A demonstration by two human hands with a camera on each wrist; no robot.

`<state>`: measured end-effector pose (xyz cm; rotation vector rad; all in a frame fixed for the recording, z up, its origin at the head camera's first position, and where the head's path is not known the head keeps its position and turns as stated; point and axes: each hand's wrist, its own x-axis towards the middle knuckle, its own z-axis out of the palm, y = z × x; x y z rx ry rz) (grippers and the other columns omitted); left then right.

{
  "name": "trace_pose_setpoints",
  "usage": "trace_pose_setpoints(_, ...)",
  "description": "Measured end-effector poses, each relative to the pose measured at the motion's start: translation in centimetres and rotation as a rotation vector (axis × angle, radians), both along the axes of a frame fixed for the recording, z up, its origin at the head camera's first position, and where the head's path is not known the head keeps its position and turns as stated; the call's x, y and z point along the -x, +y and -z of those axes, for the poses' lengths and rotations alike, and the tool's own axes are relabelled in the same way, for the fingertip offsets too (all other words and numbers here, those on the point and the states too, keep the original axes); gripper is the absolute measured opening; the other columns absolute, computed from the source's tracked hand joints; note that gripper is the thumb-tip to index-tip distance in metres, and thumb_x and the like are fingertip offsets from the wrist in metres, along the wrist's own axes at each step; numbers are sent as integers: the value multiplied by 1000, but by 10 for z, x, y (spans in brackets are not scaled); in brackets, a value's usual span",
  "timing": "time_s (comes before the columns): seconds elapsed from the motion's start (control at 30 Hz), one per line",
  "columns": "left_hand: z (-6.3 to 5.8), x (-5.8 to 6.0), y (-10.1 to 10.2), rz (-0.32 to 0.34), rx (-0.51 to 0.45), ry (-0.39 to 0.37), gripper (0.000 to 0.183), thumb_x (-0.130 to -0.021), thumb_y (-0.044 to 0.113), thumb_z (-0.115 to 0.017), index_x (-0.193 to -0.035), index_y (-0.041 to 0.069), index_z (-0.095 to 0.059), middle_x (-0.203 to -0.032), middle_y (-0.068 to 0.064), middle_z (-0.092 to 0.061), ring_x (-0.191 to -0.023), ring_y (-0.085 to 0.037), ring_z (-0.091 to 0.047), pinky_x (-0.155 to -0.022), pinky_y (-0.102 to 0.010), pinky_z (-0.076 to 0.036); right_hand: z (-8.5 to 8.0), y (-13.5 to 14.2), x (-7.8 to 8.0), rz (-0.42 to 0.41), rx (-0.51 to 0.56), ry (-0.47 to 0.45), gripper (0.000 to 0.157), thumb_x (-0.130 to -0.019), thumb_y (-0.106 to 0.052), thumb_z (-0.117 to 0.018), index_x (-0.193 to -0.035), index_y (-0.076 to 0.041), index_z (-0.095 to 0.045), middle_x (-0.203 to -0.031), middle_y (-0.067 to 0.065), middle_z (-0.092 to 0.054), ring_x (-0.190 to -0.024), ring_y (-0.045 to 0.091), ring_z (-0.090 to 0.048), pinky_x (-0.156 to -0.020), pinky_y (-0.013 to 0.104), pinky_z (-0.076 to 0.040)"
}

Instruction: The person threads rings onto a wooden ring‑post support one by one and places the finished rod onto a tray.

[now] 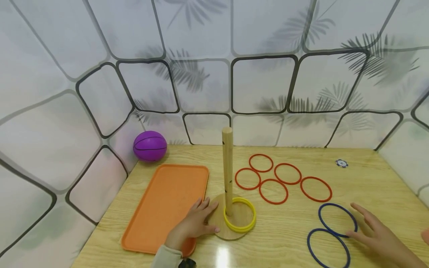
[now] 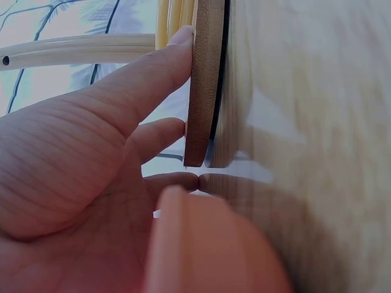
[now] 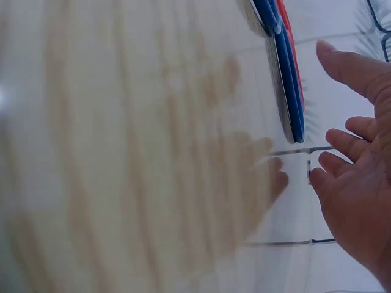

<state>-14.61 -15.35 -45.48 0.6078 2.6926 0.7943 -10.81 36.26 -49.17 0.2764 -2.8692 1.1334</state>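
A round wooden base with an upright peg (image 1: 228,167) stands mid-table, and stacked yellow rings (image 1: 253,219) lie around the foot of the peg. My left hand (image 1: 197,219) rests on the left side of the base (image 1: 219,227), thumb and fingers spread and nearly straight. In the left wrist view that thumb (image 2: 165,67) touches the base's top face beside the yellow rings (image 2: 174,21). Two blue rings (image 1: 346,253) lie at the front right. My right hand (image 1: 377,230) hovers by the farther one with loose fingers, holding nothing; the right wrist view shows it apart from the blue rings (image 3: 290,91).
Several red rings (image 1: 286,193) lie behind and right of the peg. An orange tray (image 1: 164,208) is on the left, its edge near my left forearm. A purple ball (image 1: 150,146) sits at the back left corner, a small poker chip (image 1: 342,163) at the back right. Patterned walls surround the table.
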Motion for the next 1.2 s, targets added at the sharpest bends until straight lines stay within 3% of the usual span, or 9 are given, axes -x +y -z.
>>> trace_pose_setpoints(0.03, 1, 0, 0, 0, 3, 0, 80, -80, 40, -73, -145, 8, -39, -150, -28, -24, -137, -51, -12, -108, -62, -17, 1, 2, -1, -2, 0, -5, 83, -90, -15, -65, -151, -1, -10, -149, 36, -8, -131, -3, 8, -109, 14, 1)
trace_pose_setpoints(0.1, 1, 1, 0, -1, 4, 0, 80, -80, 41, -73, -145, 8, -39, -150, -28, -24, -137, -51, -12, -108, -63, -17, 2, 4, -3, -11, 28, -33, 84, -90, -14, -64, -151, -2, -8, -148, 37, -7, -130, -3, 11, -115, 44, 1)
trace_pose_setpoints(0.2, 0, 0, 0, 2, 3, 8, 80, -80, 41, -73, -144, 7, -39, -149, -28, -25, -137, -52, -13, -108, -63, -17, 4, 6, -4, -23, 77, -76, 84, -92, -14, -63, -151, -2, -4, -148, 38, -5, -131, 1, 15, -95, 76, 5)
trace_pose_setpoints(0.33, -2, -2, 0, 6, -5, 4, 80, -80, 40, -73, -144, 6, -39, -149, -29, -25, -137, -52, -13, -108, -63, -16, 9, 6, -5, -48, 69, -50, 84, -91, -12, -63, -151, -2, -5, -157, 0, 3, -123, -16, 10, -109, 35, 16)
trace_pose_setpoints(0.43, -2, -3, 0, 3, -15, -15, 80, -81, 41, -72, -145, 7, -38, -150, -28, -23, -137, -51, -11, -108, -63, -15, 12, 4, -4, -60, 38, -37, 85, -89, -12, -65, -151, -2, -8, -149, -18, -2, -117, -24, 5, -98, 11, 15)
trace_pose_setpoints(0.57, -3, -4, 0, 4, -18, -25, 80, -81, 41, -72, -146, 8, -37, -150, -28, -22, -138, -51, -10, -108, -63, -15, 12, 2, 1, -81, 8, -10, 86, -86, -11, -69, -150, 0, -12, -155, 20, -5, -114, -26, 3, -94, 4, 11)
trace_pose_setpoints(0.67, -4, -3, 0, 6, -14, -20, 80, -81, 41, -72, -146, 8, -37, -150, -27, -23, -138, -50, -10, -109, -62, -14, 11, 1, 6, -101, -26, 66, 89, -80, -8, -74, -148, 2, -18, -150, 31, -14, -115, -27, 0, -89, -4, 5)
trace_pose_setpoints(0.9, -2, -3, 0, 5, -17, -22, 80, -81, 41, -71, -146, 8, -38, -151, -27, -23, -138, -50, -10, -108, -62, -15, 8, -4, 17, -159, -70, 225, 92, -69, -3, -80, -143, 8, -27, -133, 44, -31, -119, -25, -4, -91, -5, -1)
trace_pose_setpoints(1.2, -2, -2, 0, -4, -19, -21, 80, -81, 41, -72, -146, 9, -37, -151, -26, -22, -138, -49, -10, -108, -63, -16, 8, -8, 22, -148, -95, 152, 89, -75, -9, -78, -145, 6, -24, -135, 40, -32, -114, -27, 0, -86, -4, 0)
